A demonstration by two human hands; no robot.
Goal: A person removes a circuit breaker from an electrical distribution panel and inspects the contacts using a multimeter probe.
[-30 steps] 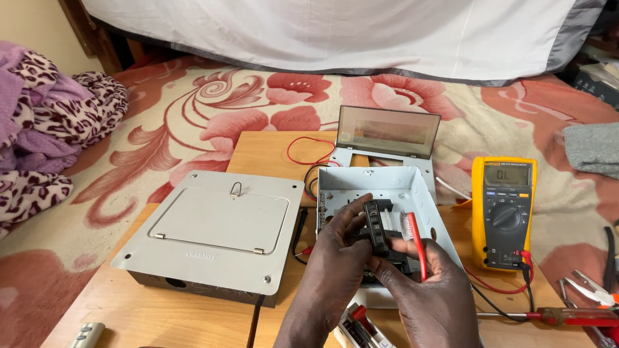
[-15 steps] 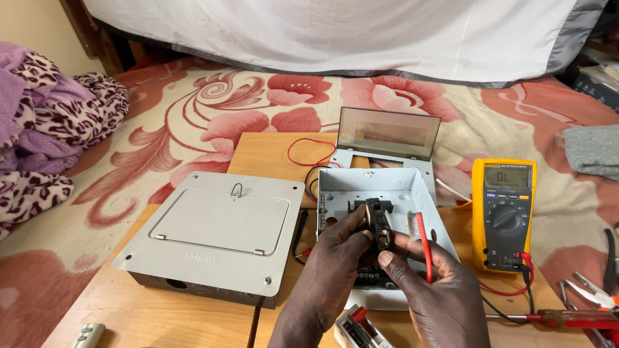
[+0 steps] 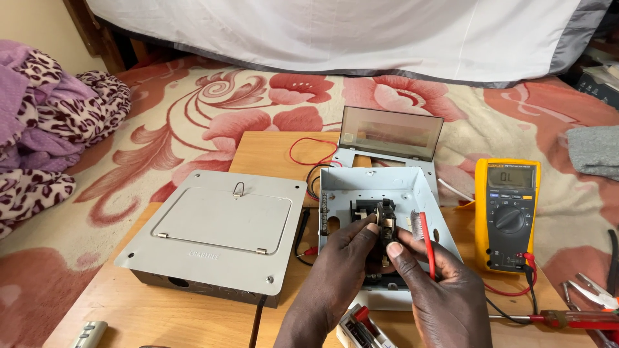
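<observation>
1. The left hand (image 3: 345,258) comes in from the tabletop's near edge, its fingers (image 3: 366,227) pinching the left side of a small black circuit breaker (image 3: 387,222).
2. The right hand (image 3: 445,290) grips the same circuit breaker from the right and below, thumb pressed against its front face.
3. The right hand's fingers also clamp a red-handled screwdriver (image 3: 427,241), which stands nearly upright beside the breaker, its pale tip uppermost.
4. The circuit breaker is held just above the open grey enclosure (image 3: 419,187), over its middle; whether it touches the parts inside cannot be told.
5. The open grey enclosure sits toward the right of the wooden tabletop (image 3: 271,154), with a tinted hinged cover (image 3: 391,132) raised at its far side.
6. A closed grey metal box (image 3: 219,235) with a wire latch lies at the tabletop's left, just beside the enclosure.
7. A yellow multimeter (image 3: 507,212) lies near the tabletop's right edge, its red lead (image 3: 509,290) curling below it.
8. A loop of red wire (image 3: 313,151) rests near the far edge of the tabletop.
9. Pliers (image 3: 596,293) lie at the near right corner.
10. A floral bedspread (image 3: 213,116) spreads beyond the tabletop.
</observation>
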